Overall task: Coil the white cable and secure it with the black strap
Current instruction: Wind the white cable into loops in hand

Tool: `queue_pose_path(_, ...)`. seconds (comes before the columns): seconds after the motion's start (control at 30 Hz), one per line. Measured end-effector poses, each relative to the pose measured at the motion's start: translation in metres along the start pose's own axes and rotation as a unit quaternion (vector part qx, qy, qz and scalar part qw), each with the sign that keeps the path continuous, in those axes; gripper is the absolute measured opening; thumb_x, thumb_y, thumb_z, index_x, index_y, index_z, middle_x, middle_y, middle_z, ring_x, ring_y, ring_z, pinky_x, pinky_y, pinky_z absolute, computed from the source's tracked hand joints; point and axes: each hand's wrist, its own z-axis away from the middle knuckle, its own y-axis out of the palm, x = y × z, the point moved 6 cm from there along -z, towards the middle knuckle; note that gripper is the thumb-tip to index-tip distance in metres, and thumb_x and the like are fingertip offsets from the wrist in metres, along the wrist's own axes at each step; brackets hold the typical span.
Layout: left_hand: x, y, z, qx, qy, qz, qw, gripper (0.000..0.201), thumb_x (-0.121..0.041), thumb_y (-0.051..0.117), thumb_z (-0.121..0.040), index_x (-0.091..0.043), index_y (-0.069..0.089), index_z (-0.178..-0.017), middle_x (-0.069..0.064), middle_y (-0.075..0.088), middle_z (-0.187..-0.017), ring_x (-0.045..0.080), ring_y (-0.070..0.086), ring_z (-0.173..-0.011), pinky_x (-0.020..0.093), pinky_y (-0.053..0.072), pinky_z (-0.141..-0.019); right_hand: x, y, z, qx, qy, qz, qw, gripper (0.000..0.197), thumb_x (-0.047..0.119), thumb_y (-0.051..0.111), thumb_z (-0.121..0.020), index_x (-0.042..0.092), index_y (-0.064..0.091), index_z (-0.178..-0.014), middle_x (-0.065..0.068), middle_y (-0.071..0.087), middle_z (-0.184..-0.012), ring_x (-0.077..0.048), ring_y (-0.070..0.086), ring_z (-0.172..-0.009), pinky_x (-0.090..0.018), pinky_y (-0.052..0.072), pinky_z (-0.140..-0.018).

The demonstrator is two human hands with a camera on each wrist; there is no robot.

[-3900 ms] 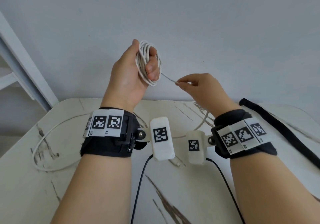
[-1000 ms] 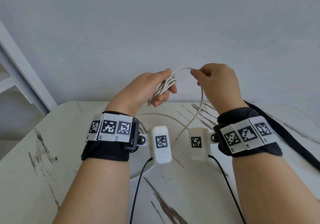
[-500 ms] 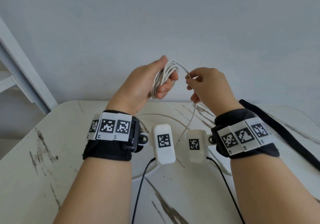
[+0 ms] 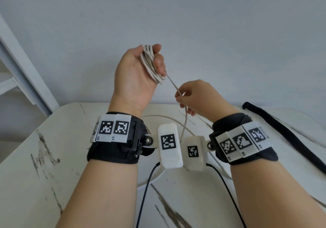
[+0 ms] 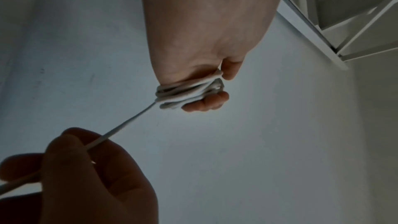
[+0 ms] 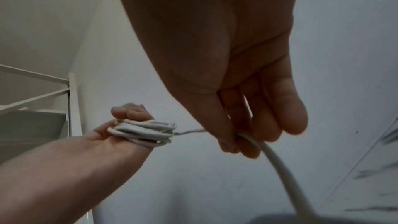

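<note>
Pale grey wall fills the upper half of the head view, and below it runs the marbled white tabletop [image 4: 53,183] with dark streaks. My left hand [image 4: 135,76] is raised in the centre of the frame, palm toward me, with the white cable [image 4: 152,64] wound in several loops around its fingers [image 4: 159,63], which are curled and pressed together to hold the coil. From the lower end of the coil one strand runs down and right to my right hand [image 4: 199,99], where thumb and fingertips pinch it. Below that hand the strand drops behind the wrist cameras and curves over the tabletop. The black strap [image 4: 289,136] lies stretched out on the tabletop at the right edge of the frame, well apart from both hands. A white shelf frame [image 4: 23,65] stands at the left.

In the left wrist view, my left hand [image 5: 206,28] reaches down from the top centre, the coil [image 5: 189,94] bunched around its curled fingers. One taut strand slants to the lower left, where my right hand [image 5: 86,176], dark and close, pinches it.

In the right wrist view, my right hand [image 6: 226,57] fills the upper centre, its fingers [image 6: 277,118] curled round the cable [image 6: 280,163], which trails to the bottom of the frame. At centre left my left hand [image 6: 120,134] holds the coil, joined to the right by a short strand.
</note>
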Motion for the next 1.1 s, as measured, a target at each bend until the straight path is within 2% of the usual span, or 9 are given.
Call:
queue_pose_path(0.13,-0.005,-0.015,-0.001,-0.069,0.027,0.019,0.997,0.029,-0.017,0.03,-0.098,-0.001,0.054,-0.099,0.006,0.051,-0.069,0.017,0.049,-0.059,0.026,0.042,-0.059,0.004,0.002,0.002,0.023,-0.015,0.042,0.999,0.011,0.015,0.059,-0.087,0.016,0.07,-0.09,0.005,0.066,-0.074,-0.017,0.064,-0.066,-0.03,0.056,-0.068)
queue_pose_path(0.23,-0.009,-0.025,-0.001,-0.119,0.05,0.023,0.991,0.023,-0.017,0.036,-0.101,0.0,0.051,-0.106,0.008,0.054,-0.079,0.019,0.053,-0.068,0.027,0.048,-0.062,0.005,0.003,0.003,0.032,-0.01,0.055,0.998,0.011,0.014,0.057,-0.087,0.012,0.066,-0.092,0.002,0.065,-0.08,-0.018,0.062,-0.068,-0.026,0.05,-0.063)
queue_pose_path(0.33,-0.014,-0.029,0.001,-0.16,0.081,0.026,0.984,0.022,-0.017,0.039,-0.103,-0.004,0.054,-0.094,0.007,0.057,-0.079,0.019,0.055,-0.07,0.028,0.05,-0.064,0.003,0.001,0.003,0.018,-0.003,0.057,0.998,0.014,0.011,0.052,-0.086,0.01,0.062,-0.096,0.003,0.064,-0.085,-0.016,0.059,-0.074,-0.021,0.044,-0.06)
queue_pose_path(0.53,-0.019,-0.035,0.002,-0.222,0.113,-0.066,0.966,0.018,-0.02,0.045,-0.102,-0.008,0.054,-0.095,0.004,0.059,-0.076,0.015,0.061,-0.065,0.027,0.052,-0.07,0.005,-0.002,0.003,0.001,-0.013,0.03,0.999,0.013,0.009,0.048,-0.092,0.017,0.058,-0.095,0.0,0.064,-0.088,-0.021,0.064,-0.079,-0.034,0.055,-0.074)
queue_pose_path(0.63,-0.02,-0.035,0.003,-0.242,0.129,-0.169,0.947,0.015,-0.022,0.045,-0.102,-0.011,0.053,-0.095,0.0,0.059,-0.075,0.009,0.061,-0.062,0.024,0.051,-0.071,0.007,-0.004,0.003,-0.01,-0.024,0.019,0.999,0.011,0.014,0.048,-0.095,0.018,0.059,-0.096,0.003,0.062,-0.081,-0.018,0.06,-0.067,-0.029,0.051,-0.061)
queue_pose_path(0.7,-0.019,-0.035,0.003,-0.245,0.137,-0.229,0.932,0.015,-0.023,0.044,-0.102,-0.01,0.05,-0.101,-0.004,0.06,-0.074,0.006,0.061,-0.06,0.023,0.051,-0.072,0.01,-0.006,0.004,-0.02,-0.033,0.016,0.999,0.009,0.019,0.051,-0.096,0.019,0.06,-0.095,0.007,0.053,-0.068,-0.01,0.048,-0.054,-0.021,0.037,-0.05)
queue_pose_path(0.77,-0.018,-0.035,0.002,-0.245,0.141,-0.284,0.916,0.017,-0.025,0.042,-0.102,-0.01,0.048,-0.105,-0.006,0.059,-0.074,0.005,0.061,-0.062,0.021,0.051,-0.071,0.013,-0.009,0.005,-0.027,-0.039,0.005,0.999,0.007,0.021,0.055,-0.092,0.02,0.062,-0.089,0.009,0.047,-0.058,-0.006,0.04,-0.047,-0.019,0.03,-0.049)
queue_pose_path(0.93,-0.02,-0.029,0.003,-0.232,0.159,-0.357,0.891,0.014,-0.025,0.039,-0.102,-0.022,0.045,-0.09,-0.003,0.056,-0.08,0.011,0.058,-0.072,0.025,0.048,-0.074,0.022,-0.009,0.009,0.004,-0.066,0.014,0.998,0.011,0.017,0.063,-0.085,0.025,0.071,-0.087,0.008,0.044,-0.057,-0.006,0.041,-0.052,-0.014,0.031,-0.05)
queue_pose_path(1.1,-0.015,-0.031,0.003,-0.234,0.138,-0.383,0.883,0.019,-0.026,0.038,-0.103,-0.025,0.045,-0.085,-0.004,0.057,-0.079,0.009,0.058,-0.071,0.024,0.048,-0.072,0.029,-0.005,0.014,0.047,-0.077,0.024,0.996,0.011,0.016,0.068,-0.08,0.026,0.072,-0.076,0.011,0.041,-0.05,-0.005,0.038,-0.047,-0.008,0.03,-0.041)
